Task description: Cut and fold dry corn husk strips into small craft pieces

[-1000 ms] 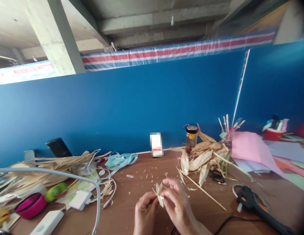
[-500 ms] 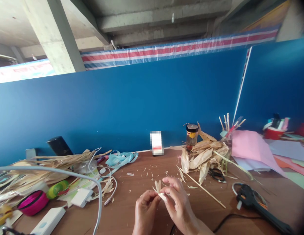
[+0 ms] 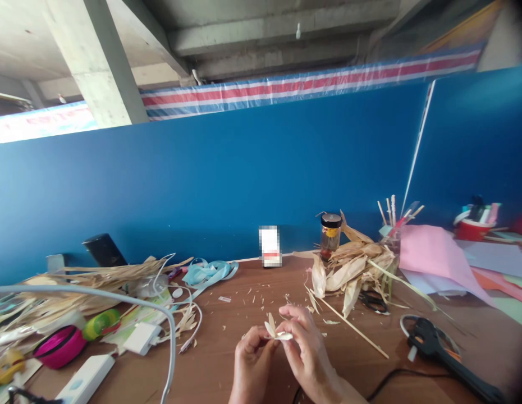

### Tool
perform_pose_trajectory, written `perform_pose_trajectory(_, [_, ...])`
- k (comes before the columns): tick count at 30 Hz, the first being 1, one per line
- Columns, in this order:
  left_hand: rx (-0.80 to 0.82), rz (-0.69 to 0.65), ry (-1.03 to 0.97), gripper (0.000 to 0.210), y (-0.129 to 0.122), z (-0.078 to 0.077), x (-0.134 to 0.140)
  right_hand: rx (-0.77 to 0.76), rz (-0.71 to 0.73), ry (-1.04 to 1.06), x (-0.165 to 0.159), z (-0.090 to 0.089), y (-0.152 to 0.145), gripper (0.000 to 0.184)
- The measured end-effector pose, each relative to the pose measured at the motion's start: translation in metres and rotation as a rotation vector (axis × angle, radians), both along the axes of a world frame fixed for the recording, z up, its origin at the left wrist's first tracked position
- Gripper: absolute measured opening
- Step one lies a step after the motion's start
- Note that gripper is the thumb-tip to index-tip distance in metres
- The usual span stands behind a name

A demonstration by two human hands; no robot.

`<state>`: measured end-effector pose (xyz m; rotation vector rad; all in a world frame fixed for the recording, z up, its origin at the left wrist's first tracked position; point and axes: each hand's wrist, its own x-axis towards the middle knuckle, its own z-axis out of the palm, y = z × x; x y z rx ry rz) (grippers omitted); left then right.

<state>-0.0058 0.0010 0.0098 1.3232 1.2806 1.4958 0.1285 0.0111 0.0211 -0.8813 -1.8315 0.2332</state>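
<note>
Pale dried corn-husk petal piece (image 3: 276, 331) is sitting low in the centre of the frame, pinched between both hands just above the brown wooden bench (image 3: 227, 359). Left hand (image 3: 251, 365) is closing its thumb and fingertips on the piece's left end; right hand (image 3: 305, 350) is gripping the right end, fingers curled over it. Small husk scraps are lying scattered on the bench around the hands. Heap of tan dried corn husks (image 3: 353, 266) is resting to the upper right of the hands, with a thin wooden skewer (image 3: 353, 328) running out of it toward the lower right. Black-lidded glass jar (image 3: 330, 233) is standing behind that heap against the blue wall. Black glue gun (image 3: 433, 342) is lying at lower right, well apart from the hands.
</note>
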Motion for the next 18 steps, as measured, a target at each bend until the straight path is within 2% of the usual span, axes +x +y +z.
perform_pose_trajectory(4, [-0.009,-0.017,-0.013,0.022,0.0,-0.003,-0.001,-0.022,0.022,-0.008,0.001,-0.001,0.0,0.015])
perform_pose_trajectory(10, [-0.03,-0.057,-0.008,0.022,0.0,0.002,-0.002,-0.022,0.008,-0.008,0.002,0.001,0.0,0.015])
perform_pose_trajectory(18, [-0.034,0.024,0.062,0.02,0.0,-0.008,0.002,0.008,-0.057,-0.035,0.002,0.002,0.0,0.014])
